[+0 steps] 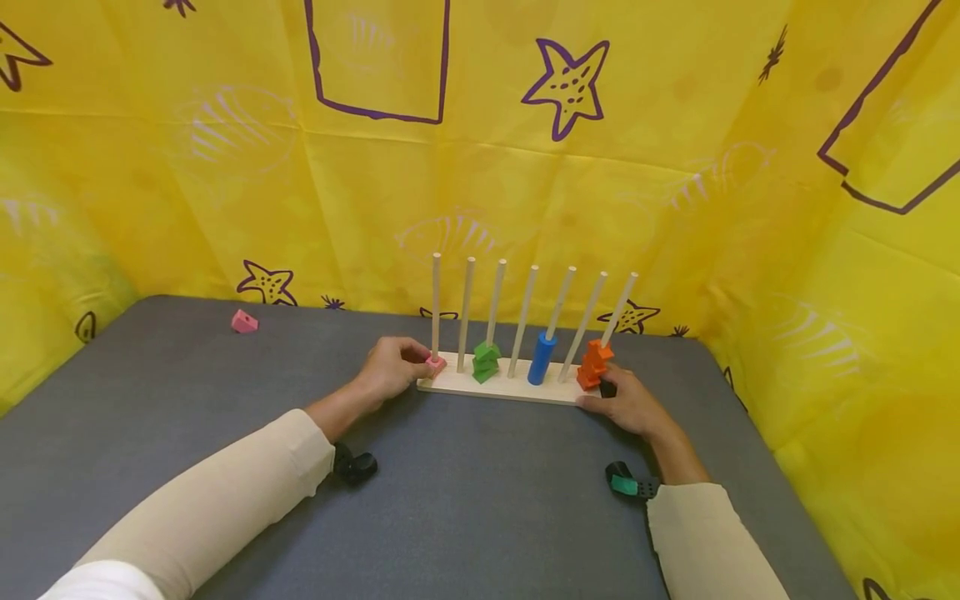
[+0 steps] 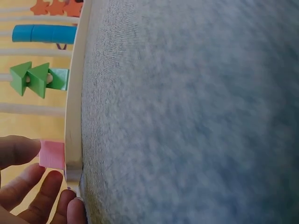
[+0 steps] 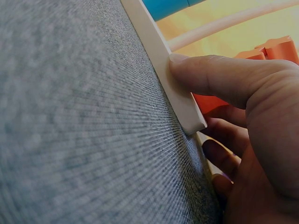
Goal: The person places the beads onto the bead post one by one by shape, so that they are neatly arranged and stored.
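Observation:
A pale wooden base [image 1: 502, 387] with a row of several upright pegs stands on the table. My left hand [image 1: 385, 371] is at its left end, thumb and fingertips pinching a pink block [image 2: 52, 155] that sits low on the leftmost peg. At the opposite end my right hand [image 1: 632, 403] grips the base, the thumb on its front edge and the fingers reaching behind. Close to those fingers, orange pieces [image 1: 595, 365] are stacked on the rightmost peg. Green triangular blocks [image 1: 486, 362] and blue cylinders [image 1: 542, 358] fill the lower parts of two other pegs.
Another pink block [image 1: 243, 322] lies loose toward the table's back left. The grey table [image 1: 465, 500] reaches back to a yellow patterned cloth [image 1: 375, 192] hanging behind and at both sides. Black straps with camera mounts are worn on both wrists.

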`<state>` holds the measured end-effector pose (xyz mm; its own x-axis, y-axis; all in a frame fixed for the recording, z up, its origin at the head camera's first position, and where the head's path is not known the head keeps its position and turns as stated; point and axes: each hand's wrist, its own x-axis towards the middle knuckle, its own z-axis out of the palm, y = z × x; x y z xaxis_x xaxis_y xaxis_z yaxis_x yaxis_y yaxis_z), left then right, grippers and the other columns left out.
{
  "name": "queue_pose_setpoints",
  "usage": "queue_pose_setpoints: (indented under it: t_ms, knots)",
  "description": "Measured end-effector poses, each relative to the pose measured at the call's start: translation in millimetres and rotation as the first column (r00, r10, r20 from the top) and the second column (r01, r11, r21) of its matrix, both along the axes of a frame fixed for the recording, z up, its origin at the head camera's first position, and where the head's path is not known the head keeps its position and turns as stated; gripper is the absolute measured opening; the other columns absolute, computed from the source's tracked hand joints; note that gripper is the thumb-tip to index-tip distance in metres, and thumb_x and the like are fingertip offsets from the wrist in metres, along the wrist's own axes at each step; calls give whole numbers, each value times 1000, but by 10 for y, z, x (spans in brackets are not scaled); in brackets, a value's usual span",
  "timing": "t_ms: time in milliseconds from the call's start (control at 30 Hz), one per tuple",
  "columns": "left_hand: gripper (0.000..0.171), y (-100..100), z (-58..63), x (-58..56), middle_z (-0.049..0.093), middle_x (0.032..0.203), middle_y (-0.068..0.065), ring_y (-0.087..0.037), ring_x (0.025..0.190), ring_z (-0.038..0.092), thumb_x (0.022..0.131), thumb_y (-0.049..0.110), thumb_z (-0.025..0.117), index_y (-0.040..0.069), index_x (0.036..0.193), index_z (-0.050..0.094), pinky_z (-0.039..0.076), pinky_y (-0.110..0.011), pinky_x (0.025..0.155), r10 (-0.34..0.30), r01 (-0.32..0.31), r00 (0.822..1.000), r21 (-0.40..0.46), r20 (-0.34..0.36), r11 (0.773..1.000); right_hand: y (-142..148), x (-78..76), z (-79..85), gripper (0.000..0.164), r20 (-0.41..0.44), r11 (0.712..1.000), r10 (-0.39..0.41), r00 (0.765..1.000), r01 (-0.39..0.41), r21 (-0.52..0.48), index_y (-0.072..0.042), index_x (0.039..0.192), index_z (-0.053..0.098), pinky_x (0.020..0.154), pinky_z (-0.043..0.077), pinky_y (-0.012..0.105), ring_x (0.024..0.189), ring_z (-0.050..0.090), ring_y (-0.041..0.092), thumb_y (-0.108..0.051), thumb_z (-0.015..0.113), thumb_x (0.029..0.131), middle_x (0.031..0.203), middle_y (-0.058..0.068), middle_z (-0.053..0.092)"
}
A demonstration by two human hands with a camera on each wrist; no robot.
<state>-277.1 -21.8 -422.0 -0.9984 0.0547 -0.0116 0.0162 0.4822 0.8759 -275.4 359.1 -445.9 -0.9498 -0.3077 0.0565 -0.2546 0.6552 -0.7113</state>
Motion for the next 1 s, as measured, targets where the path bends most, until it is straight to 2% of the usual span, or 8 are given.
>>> queue_pose_setpoints:
  t_ms: [167,300,467,600,767,867,933,1000]
  knots:
    - [19,-87,21,16,66,94,-13,-26,84,57,82,3,75,-3,99,70,49,-30,68,3,-3,1000,16,-6,1000,-2,-12,-2,47,-20,1000,11,1000,-11,4,4,120,61,103,23,63,112,49,40,-22,77,84,124,22,57]
    - [23,-224,91,34,66,99,-14,-27,88,57,85,5,74,-4,105,69,49,-33,72,25,-25,999,4,-26,1000,4,-9,1,50,-30,1000,19,999,-19,-1,4,122,60,104,19,65,118,45,43,-22,77,84,129,23,54]
    - [25,-537,205,48,66,102,-14,-28,92,58,87,7,71,-5,109,67,50,-34,75,57,-59,995,-20,-88,998,0,-6,-8,50,-40,1000,28,999,-28,-8,4,123,60,104,18,64,119,45,43,-21,77,84,131,22,53]
    - [26,-847,271,70,65,102,-16,-26,91,58,88,9,71,-6,109,67,49,-26,70,106,-108,984,-6,-146,994,0,-5,-21,48,-50,1000,29,998,-29,-8,4,121,61,104,19,64,119,45,43,-21,78,83,131,22,53]
    - [34,-1210,307,103,65,103,-15,-14,89,58,88,14,73,-7,113,64,48,-17,69,187,-180,962,53,-199,982,6,6,-19,46,-56,1000,26,998,-26,0,5,119,62,102,23,65,115,47,44,-22,77,84,127,24,55]
    - [34,-1429,302,108,66,98,-3,-6,86,59,89,16,72,-4,114,63,49,-15,70,252,-235,943,98,-219,967,2,9,-12,47,-42,1000,17,999,-17,8,5,119,61,101,24,64,114,48,42,-22,76,84,125,24,56]
    - [27,-1576,290,99,66,92,7,-2,84,58,89,16,72,1,111,65,48,-14,69,315,-288,922,143,-226,947,-3,10,-7,48,-35,1000,16,999,-15,15,5,121,61,101,24,64,113,49,42,-23,76,85,123,24,57]
    - [19,-1715,272,85,63,87,14,-2,83,57,88,13,72,8,105,66,47,-12,67,384,-340,896,211,-224,916,-14,8,-1,49,-35,1000,18,999,-18,6,5,121,60,102,23,65,114,48,43,-23,76,85,124,24,57]
